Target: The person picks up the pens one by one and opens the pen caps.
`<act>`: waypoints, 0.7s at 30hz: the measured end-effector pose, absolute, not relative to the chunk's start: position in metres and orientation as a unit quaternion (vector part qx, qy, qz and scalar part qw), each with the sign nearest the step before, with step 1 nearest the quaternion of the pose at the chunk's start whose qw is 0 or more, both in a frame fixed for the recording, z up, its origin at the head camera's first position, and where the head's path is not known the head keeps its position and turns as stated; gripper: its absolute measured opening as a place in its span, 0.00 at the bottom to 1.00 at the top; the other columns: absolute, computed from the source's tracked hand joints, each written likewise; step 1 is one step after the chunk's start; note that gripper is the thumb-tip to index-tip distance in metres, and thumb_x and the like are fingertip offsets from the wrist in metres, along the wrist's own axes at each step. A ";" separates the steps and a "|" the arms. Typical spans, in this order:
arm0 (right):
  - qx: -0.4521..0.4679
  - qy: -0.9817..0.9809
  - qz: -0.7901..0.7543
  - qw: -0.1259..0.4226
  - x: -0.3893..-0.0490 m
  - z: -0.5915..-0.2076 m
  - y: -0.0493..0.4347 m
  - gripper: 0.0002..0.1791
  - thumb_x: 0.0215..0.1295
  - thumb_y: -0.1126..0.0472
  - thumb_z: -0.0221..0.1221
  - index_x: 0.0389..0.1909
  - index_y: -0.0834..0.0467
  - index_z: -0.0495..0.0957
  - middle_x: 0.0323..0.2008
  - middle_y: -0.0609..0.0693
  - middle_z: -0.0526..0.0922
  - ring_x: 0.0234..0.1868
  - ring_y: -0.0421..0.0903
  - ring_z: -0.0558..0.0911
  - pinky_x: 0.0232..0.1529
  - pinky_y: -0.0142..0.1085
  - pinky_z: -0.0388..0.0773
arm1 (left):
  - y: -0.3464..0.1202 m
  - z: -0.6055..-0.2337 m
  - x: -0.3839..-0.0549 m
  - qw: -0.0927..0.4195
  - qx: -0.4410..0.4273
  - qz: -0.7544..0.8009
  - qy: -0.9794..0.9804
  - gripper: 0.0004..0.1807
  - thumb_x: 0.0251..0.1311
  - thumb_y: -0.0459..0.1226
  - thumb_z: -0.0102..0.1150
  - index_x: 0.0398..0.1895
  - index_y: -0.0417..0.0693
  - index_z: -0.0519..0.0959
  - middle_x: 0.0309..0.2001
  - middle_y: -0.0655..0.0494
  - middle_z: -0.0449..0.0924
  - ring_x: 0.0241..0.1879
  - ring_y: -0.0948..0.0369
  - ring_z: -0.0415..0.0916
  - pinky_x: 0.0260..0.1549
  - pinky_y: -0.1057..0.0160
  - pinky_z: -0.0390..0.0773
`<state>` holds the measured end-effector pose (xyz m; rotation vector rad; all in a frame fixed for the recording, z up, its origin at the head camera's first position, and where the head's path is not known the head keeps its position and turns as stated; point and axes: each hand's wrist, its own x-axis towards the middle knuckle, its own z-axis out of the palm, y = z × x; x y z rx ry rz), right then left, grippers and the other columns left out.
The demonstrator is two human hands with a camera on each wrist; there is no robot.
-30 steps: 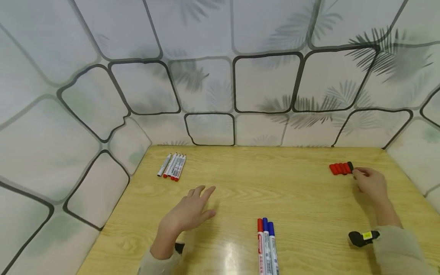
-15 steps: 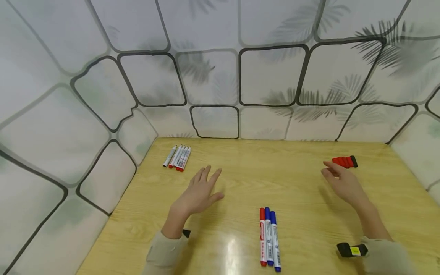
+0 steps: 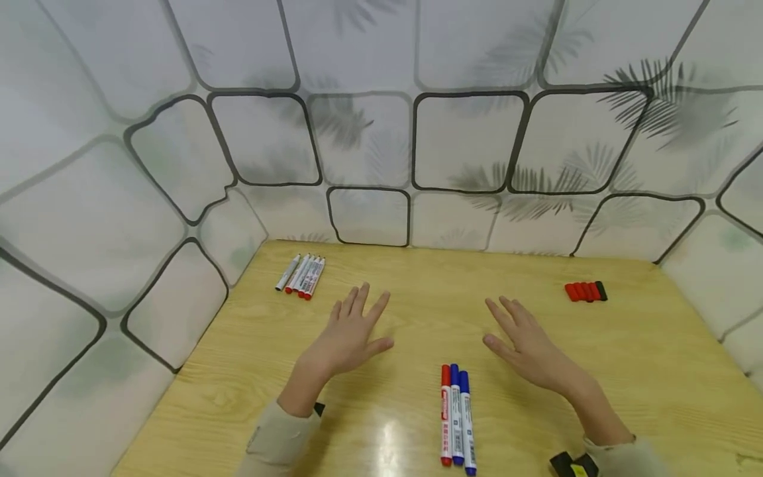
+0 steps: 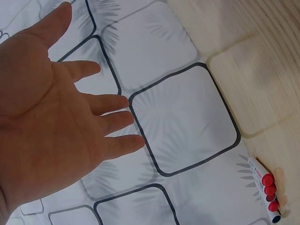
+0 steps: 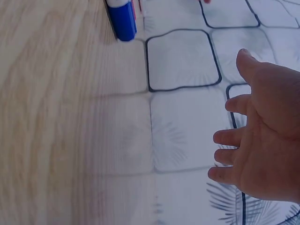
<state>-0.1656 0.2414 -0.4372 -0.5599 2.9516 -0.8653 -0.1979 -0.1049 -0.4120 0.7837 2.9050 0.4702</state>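
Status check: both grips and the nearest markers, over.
Left grip, right grip: empty, fingers spread. Red-capped marker, two blue-capped markers: lying side by side. No obstruction seen.

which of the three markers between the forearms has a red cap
The leftmost marker in the head view: its cap is red, while the middle marker and rightmost marker have blue caps.

The big markers (image 3: 456, 417) are white with red or blue caps (image 3: 446, 375). The small pieces (image 3: 586, 291) are red and black. The wall (image 3: 369, 215) has grey leaves (image 3: 650, 99) (and wobbly black boxes (image 3: 467, 142)).
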 end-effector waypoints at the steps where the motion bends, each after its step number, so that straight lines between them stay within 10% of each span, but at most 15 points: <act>1: -0.184 0.943 -0.277 0.006 -0.166 -0.439 0.236 0.39 0.76 0.44 0.50 0.80 0.52 0.46 0.76 0.66 0.45 0.75 0.72 0.43 0.63 0.75 0.46 | -0.106 -0.412 -0.198 0.048 0.257 0.148 0.954 0.44 0.69 0.57 0.53 0.81 0.56 0.46 0.79 0.40 0.34 0.78 0.42 0.33 0.71 0.36 0.44; 21: -0.204 0.940 -0.275 -0.003 -0.158 -0.440 0.229 0.40 0.74 0.46 0.53 0.80 0.47 0.46 0.77 0.66 0.44 0.75 0.70 0.41 0.59 0.77 0.48 | -0.101 -0.415 -0.195 0.072 0.261 0.128 0.954 0.43 0.69 0.57 0.52 0.81 0.59 0.46 0.80 0.42 0.34 0.78 0.44 0.35 0.71 0.38 0.47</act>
